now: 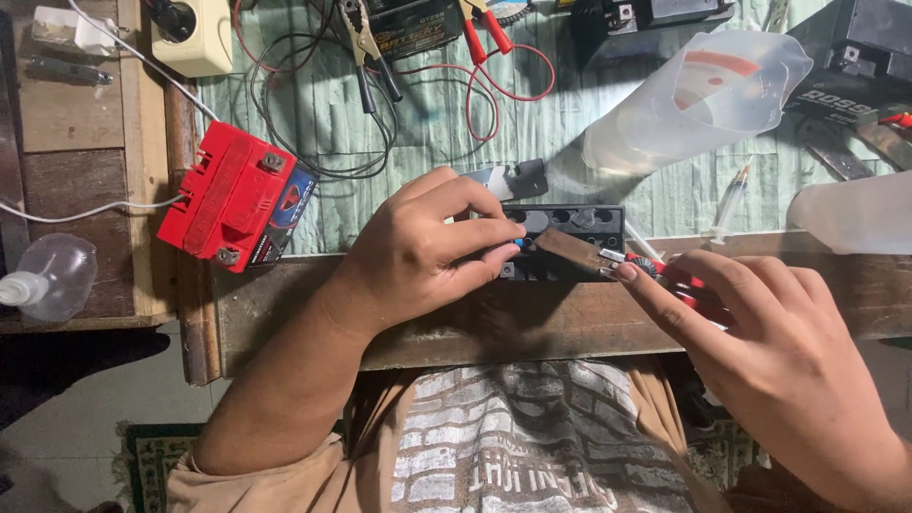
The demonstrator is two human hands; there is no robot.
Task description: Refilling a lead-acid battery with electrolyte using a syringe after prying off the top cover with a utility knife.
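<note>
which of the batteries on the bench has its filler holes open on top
The black battery under the left hand, at the bench edge: a row of round open holes shows along its top. The red battery to its left has a closed flat top.

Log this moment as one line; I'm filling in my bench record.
left hand: steadies black battery | right hand: holds red-handled tool against its top | red battery: lies to the left
</note>
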